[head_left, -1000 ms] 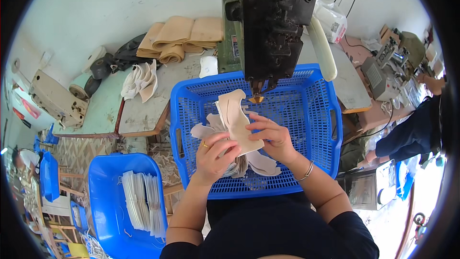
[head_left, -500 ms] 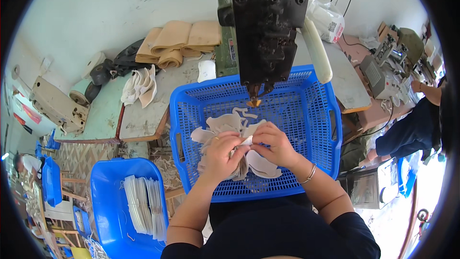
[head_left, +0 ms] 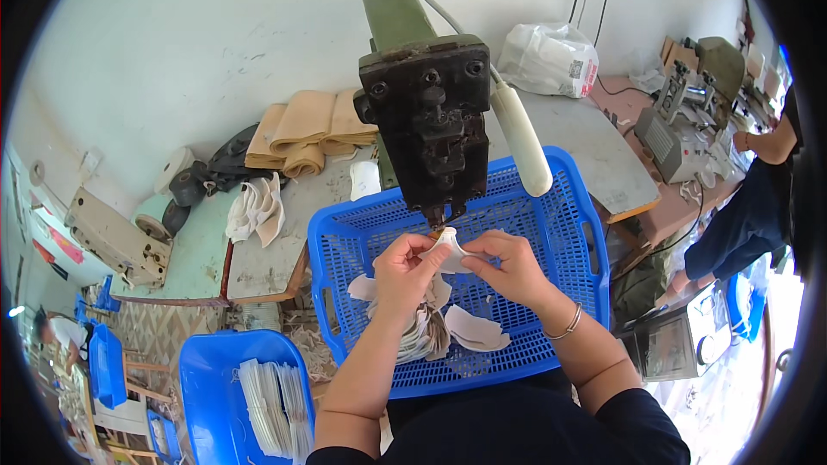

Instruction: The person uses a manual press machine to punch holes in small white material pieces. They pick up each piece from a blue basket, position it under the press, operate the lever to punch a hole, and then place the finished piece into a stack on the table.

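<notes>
Between my two hands is a curved white fabric piece, probably padded [head_left: 450, 257], its upper edge close under the tip of a dark machine head [head_left: 426, 120]. My left hand [head_left: 403, 271] pinches its left side with thumb and fingers. My right hand [head_left: 515, 269] grips the right side the same way and wears a silver bracelet at the wrist. Below both hands sits a blue slatted basket [head_left: 315, 260]. Loose off-white cut pieces [head_left: 476, 330] lie in it, with a stack of thin ones [head_left: 420, 337] partly behind my left forearm.
A blue tub [head_left: 205, 387] at the lower left holds bundled white strips [head_left: 265, 405]. Tan folded sheets [head_left: 306, 125] and white shaped pieces [head_left: 257, 211] lie on the tables behind. A pale handle [head_left: 524, 142] hangs right of the machine head. Another person [head_left: 741, 224] stands far right.
My hands have brought the white piece up to the machine tip, and more of it shows between my fingers. The whole view has shifted, so the machine appears lower and further left.
</notes>
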Demonstrator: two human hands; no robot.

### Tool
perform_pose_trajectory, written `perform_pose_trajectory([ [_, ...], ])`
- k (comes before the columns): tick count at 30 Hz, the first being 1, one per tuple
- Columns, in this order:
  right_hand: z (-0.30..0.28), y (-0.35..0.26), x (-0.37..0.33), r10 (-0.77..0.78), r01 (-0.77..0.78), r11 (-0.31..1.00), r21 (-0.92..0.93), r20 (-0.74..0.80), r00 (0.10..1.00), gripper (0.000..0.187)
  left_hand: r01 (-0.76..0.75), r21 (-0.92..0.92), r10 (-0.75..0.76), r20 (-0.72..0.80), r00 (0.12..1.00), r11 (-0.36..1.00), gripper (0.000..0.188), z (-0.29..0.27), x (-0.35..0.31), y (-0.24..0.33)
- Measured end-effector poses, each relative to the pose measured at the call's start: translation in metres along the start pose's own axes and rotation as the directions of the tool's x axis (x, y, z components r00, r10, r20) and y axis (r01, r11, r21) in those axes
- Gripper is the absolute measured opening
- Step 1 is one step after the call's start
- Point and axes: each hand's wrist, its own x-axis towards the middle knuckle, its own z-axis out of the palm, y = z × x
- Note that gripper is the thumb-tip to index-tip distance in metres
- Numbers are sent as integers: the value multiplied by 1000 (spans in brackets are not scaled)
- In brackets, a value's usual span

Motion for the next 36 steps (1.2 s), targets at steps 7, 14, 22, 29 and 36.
perform_pose_trajectory([
  [7,-4,-3,5,-98,95,992,-82,-31,995,15,20,-67,-22,-26,999,998,14,0,0,-1],
  [14,-16,-8,17,-172,171,974,-150,7,985,16,10,-248,-26,-61,998,969,13,8,-1,-11],
  [22,-32,-10,31,-246,263,934,-240,98,964,15,48,-357,-73,-55,996,933,12,11,-4,-15],
  [29,-38,-11,38,-211,261,921,-290,191,959,20,28,-407,-57,-60,997,913,10,13,-5,-19],
  [36,-41,-13,43,-165,205,946,-252,172,971,16,38,-431,-65,-49,997,901,9,15,-7,-18],
])
